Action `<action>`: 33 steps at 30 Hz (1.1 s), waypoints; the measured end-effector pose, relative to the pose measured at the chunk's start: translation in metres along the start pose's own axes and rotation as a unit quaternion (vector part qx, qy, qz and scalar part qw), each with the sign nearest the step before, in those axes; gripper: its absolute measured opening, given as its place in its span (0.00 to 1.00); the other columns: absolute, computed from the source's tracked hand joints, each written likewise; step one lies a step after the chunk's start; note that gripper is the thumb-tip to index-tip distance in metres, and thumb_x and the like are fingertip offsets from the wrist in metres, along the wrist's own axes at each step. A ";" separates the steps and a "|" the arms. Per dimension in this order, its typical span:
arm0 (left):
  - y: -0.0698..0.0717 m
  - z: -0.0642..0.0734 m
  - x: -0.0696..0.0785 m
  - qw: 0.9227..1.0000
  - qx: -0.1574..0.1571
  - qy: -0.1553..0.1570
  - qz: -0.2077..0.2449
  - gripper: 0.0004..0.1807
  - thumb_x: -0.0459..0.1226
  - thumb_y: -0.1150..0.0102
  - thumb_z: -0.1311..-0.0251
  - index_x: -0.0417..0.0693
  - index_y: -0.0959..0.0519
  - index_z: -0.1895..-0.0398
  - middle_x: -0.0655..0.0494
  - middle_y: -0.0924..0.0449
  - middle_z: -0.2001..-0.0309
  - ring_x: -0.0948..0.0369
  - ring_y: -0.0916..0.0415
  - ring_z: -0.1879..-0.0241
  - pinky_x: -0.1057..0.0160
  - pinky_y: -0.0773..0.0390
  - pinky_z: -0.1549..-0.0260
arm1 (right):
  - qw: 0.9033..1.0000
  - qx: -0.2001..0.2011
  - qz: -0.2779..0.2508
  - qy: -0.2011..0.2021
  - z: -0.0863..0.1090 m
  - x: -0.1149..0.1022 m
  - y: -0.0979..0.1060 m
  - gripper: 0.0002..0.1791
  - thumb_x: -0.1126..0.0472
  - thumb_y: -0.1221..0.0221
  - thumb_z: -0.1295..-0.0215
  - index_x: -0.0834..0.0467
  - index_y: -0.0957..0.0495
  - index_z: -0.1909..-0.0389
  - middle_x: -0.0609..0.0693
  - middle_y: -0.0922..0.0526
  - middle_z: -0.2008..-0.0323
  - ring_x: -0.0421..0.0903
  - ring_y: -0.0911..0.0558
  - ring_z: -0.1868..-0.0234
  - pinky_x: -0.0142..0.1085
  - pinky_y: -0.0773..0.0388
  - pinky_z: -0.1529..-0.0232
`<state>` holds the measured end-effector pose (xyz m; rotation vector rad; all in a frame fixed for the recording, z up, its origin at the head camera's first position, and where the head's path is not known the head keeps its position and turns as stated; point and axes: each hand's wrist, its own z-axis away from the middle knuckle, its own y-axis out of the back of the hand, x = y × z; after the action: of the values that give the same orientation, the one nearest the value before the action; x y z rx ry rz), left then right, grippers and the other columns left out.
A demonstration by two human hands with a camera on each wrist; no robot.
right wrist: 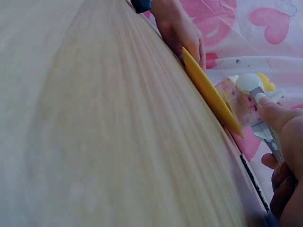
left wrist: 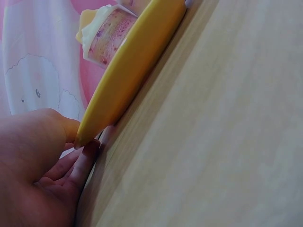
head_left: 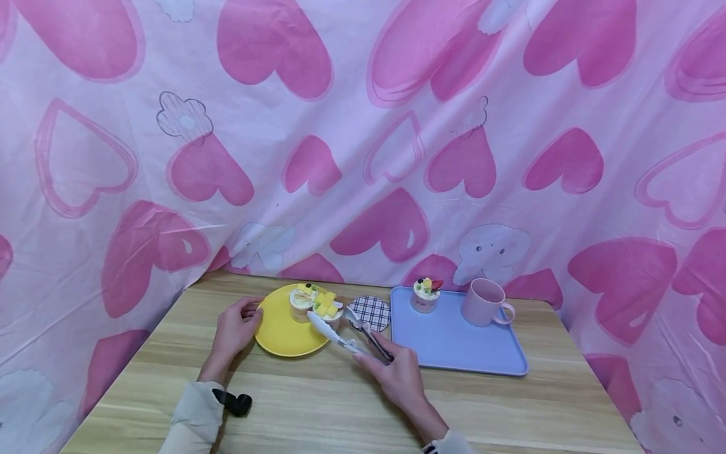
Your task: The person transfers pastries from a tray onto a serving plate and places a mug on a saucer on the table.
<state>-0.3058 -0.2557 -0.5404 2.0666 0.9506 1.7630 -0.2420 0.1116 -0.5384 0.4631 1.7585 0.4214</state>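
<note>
My left hand [head_left: 234, 329] pinches the left rim of a yellow plate [head_left: 283, 337], with thumb above and fingers beneath in the left wrist view. One dessert cup [head_left: 300, 309] topped with cream and fruit stands on the plate. My right hand [head_left: 401, 377] grips a pair of tongs [head_left: 328, 330] with pale tips. Between those tips is a second dessert cup [head_left: 327, 305] with yellow fruit pieces, over the plate's right edge. In the right wrist view, the tongs [right wrist: 268, 134] straddle this cup beside the plate [right wrist: 208, 92].
Right of the plate lies a round checked coaster [head_left: 371, 311]. A blue tray [head_left: 454, 353] farther right bears another dessert cup [head_left: 425, 301] and a pink mug [head_left: 481, 305]. A heart-patterned cloth [head_left: 351, 113] hangs behind and beside the wooden table [head_left: 306, 403].
</note>
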 end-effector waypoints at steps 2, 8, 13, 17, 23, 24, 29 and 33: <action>0.000 0.000 0.000 1.000 0.000 -0.001 0.002 0.16 0.36 0.42 0.31 0.44 0.20 0.42 0.44 0.15 0.51 0.51 0.18 0.51 0.56 0.14 0.53 | 1.000 0.000 -0.003 0.003 0.000 -0.001 -0.001 0.40 0.33 0.28 0.53 0.47 0.20 0.39 0.40 0.17 0.42 0.39 0.20 0.38 0.41 0.21 0.38; 0.001 0.000 0.000 1.000 -0.001 0.000 0.005 0.16 0.35 0.42 0.31 0.44 0.20 0.42 0.44 0.15 0.51 0.51 0.18 0.51 0.55 0.14 0.52 | 1.000 -0.003 -0.004 0.017 0.000 -0.003 -0.008 0.40 0.32 0.28 0.54 0.46 0.20 0.39 0.40 0.17 0.42 0.37 0.20 0.40 0.41 0.20 0.39; 0.002 0.000 0.001 1.000 -0.003 0.002 0.008 0.17 0.36 0.42 0.31 0.44 0.20 0.42 0.43 0.16 0.51 0.51 0.18 0.51 0.55 0.14 0.52 | 1.000 -0.006 0.001 0.023 -0.001 -0.003 -0.015 0.41 0.31 0.28 0.55 0.45 0.20 0.39 0.40 0.17 0.43 0.37 0.20 0.40 0.41 0.21 0.38; 0.001 0.000 0.002 1.000 -0.001 0.001 0.005 0.17 0.36 0.42 0.31 0.43 0.20 0.41 0.43 0.16 0.51 0.51 0.18 0.51 0.55 0.14 0.52 | 1.000 -0.007 -0.006 0.021 -0.001 -0.004 -0.018 0.41 0.33 0.27 0.55 0.47 0.19 0.40 0.41 0.17 0.43 0.37 0.21 0.39 0.40 0.22 0.37; 0.000 -0.001 0.000 1.000 0.000 0.002 0.000 0.17 0.36 0.42 0.31 0.44 0.20 0.41 0.43 0.15 0.51 0.51 0.17 0.51 0.54 0.14 0.52 | 1.000 -0.014 -0.010 0.014 0.000 -0.006 -0.017 0.40 0.34 0.27 0.54 0.46 0.20 0.39 0.41 0.17 0.42 0.38 0.21 0.39 0.40 0.22 0.37; 0.000 -0.001 0.000 1.000 -0.001 0.004 0.000 0.17 0.36 0.42 0.31 0.44 0.20 0.41 0.43 0.15 0.51 0.51 0.17 0.51 0.54 0.14 0.52 | 1.000 -0.016 -0.008 0.015 0.000 -0.006 -0.017 0.40 0.34 0.27 0.53 0.46 0.20 0.39 0.40 0.18 0.42 0.38 0.21 0.38 0.40 0.22 0.36; 0.000 -0.001 0.001 1.000 -0.004 0.006 0.002 0.17 0.36 0.42 0.31 0.44 0.21 0.41 0.43 0.16 0.50 0.51 0.18 0.51 0.53 0.14 0.52 | 1.000 -0.021 0.002 0.020 0.003 -0.005 -0.016 0.40 0.34 0.27 0.54 0.43 0.21 0.38 0.40 0.18 0.41 0.37 0.22 0.38 0.42 0.22 0.37; 0.000 0.000 0.002 1.000 -0.001 0.007 0.004 0.17 0.36 0.42 0.31 0.44 0.20 0.41 0.43 0.15 0.51 0.51 0.17 0.51 0.54 0.14 0.52 | 0.999 -0.022 0.006 0.024 0.006 -0.005 -0.014 0.40 0.34 0.26 0.54 0.41 0.22 0.37 0.39 0.18 0.42 0.36 0.22 0.39 0.42 0.21 0.38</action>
<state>-0.3062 -0.2545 -0.5392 2.0625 0.9467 1.7830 -0.2367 0.0968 -0.5426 0.4343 1.7888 0.4822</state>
